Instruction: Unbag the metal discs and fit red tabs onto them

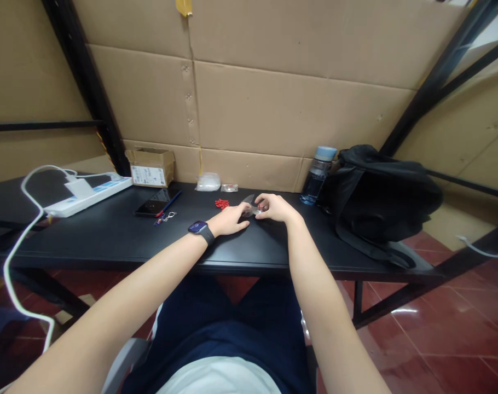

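Both my hands meet over the middle of the black table [109, 235]. My left hand [232, 219], with a dark smartwatch [198, 228] on its wrist, rests on the table and pinches the edge of a small clear plastic bag [249, 203]. My right hand [273, 207] is closed on the same bag from the right, with something small and red at its fingertips. A little pile of small red pieces [221, 203] lies just left of my left hand.
Behind the hands lie two clear bags [208, 181] by the cardboard wall. A phone [155, 203], pen and keyring lie to the left, beyond them a cardboard box [151, 166] and a white power strip [88, 196]. A water bottle [318, 175] and black backpack [380, 197] stand right.
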Motion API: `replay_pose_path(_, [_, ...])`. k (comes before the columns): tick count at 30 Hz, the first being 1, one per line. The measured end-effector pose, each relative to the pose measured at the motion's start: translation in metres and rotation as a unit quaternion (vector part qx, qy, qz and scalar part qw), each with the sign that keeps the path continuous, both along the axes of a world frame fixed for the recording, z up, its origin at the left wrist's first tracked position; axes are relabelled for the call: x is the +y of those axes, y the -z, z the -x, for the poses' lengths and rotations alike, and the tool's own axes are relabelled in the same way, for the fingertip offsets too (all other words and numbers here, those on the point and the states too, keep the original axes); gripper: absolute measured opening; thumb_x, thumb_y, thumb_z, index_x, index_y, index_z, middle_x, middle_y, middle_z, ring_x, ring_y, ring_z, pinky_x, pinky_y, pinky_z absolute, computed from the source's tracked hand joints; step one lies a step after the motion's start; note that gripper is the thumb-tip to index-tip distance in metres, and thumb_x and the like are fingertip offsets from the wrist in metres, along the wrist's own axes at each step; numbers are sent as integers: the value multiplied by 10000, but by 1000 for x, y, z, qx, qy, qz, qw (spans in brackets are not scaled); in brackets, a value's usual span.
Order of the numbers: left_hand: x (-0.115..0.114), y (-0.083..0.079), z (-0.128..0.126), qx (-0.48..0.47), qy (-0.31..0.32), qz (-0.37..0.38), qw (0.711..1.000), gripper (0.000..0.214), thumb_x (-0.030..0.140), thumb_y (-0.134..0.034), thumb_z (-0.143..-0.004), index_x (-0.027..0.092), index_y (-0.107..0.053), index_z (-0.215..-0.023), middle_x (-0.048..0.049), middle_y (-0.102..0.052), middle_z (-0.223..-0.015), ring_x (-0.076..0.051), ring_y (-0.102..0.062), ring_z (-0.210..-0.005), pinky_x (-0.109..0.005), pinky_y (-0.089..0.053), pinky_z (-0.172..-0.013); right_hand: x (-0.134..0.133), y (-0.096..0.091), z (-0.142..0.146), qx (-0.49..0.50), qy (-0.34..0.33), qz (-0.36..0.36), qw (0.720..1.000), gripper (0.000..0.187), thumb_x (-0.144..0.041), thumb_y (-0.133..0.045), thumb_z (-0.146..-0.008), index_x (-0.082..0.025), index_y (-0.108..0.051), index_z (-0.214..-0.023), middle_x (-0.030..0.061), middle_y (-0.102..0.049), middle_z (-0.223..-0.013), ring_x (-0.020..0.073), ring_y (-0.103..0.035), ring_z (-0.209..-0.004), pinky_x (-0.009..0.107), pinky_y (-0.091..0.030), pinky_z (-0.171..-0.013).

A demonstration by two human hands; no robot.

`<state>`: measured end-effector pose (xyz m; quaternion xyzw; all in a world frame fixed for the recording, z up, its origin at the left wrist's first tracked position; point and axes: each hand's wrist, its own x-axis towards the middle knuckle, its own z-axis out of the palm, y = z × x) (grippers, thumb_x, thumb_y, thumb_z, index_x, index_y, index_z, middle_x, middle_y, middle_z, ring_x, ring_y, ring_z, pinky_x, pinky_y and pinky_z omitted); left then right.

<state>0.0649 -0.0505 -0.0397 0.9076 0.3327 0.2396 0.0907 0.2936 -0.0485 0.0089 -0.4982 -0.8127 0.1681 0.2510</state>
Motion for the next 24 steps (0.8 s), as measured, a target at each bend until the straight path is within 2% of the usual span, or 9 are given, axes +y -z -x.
replay_pose_path(2, [-2,-2,-1,41,-8,-3,999,422,353,-529,-941,246,-556,-1349,-93,-653,-1343,-277,-586,-1275,-453,-423,-1081,2,1,0,5,14,-30,999,416,-251,-869,-630,-205,-700,-1007,-12,-703,-829,139,-633,-745,243,-468,-712])
replay_pose_path(4, [-4,-4,-1,79,-28,-13,996,382,377,-494,-960,287,-611,-1312,-63,-621,-1403,-321,-460,-1396,-555,-323,-1134,3,2,1,15,21,-63,998,401,-258,-859,-641,-201,-704,-1006,-7,-702,-855,140,-628,-761,246,-465,-726])
replay_pose_path(7, [-6,-8,-1,104,-52,-7,993,389,418,-481,-967,334,-635,-1314,-43,-544,-1495,-375,-324,-1470,-654,-233,-1133,3,3,4,11,15,-83,996,383,-218,-840,-647,-198,-713,-1007,7,-718,-916,148,-635,-805,250,-464,-757])
replay_pose_path(10, [-7,-9,-1,118,-44,7,992,392,417,-463,-980,381,-634,-1331,-38,-516,-1519,-366,-353,-1451,-647,-246,-1123,2,2,4,-22,1,-53,998,338,-176,-817,-650,-205,-726,-974,8,-733,-927,155,-648,-836,248,-465,-775])
replay_pose_path(15, [-4,-7,-1,126,-48,0,991,384,431,-485,-977,460,-625,-1333,-26,-456,-1563,-378,-304,-1467,-649,-247,-1119,0,0,-1,-58,17,32,998,344,-255,-861,-619,-216,-736,-938,0,-731,-860,155,-660,-755,238,-473,-694])
replay_pose_path(17, [-3,-7,-1,130,-42,5,991,390,437,-477,-981,467,-611,-1346,-33,-468,-1554,-367,-343,-1449,-631,-269,-1118,1,0,-3,-56,21,52,997,360,-262,-874,-605,-216,-737,-934,-3,-732,-842,150,-663,-726,232,-473,-669])
replay_pose_path(20, [-1,-6,0,132,-21,4,991,398,426,-459,-992,452,-601,-1362,-48,-495,-1533,-332,-416,-1412,-587,-305,-1113,2,1,-3,-53,20,55,997,401,-260,-893,-578,-214,-735,-944,-1,-738,-847,155,-672,-736,229,-477,-666])
replay_pose_path(24, [0,-5,0,129,-13,-5,992,376,414,-464,-994,465,-625,-1329,-36,-490,-1540,-327,-400,-1428,-585,-287,-1115,4,3,-2,-58,17,30,998,431,-255,-897,-565,-221,-741,-965,6,-745,-925,164,-678,-796,233,-479,-688])
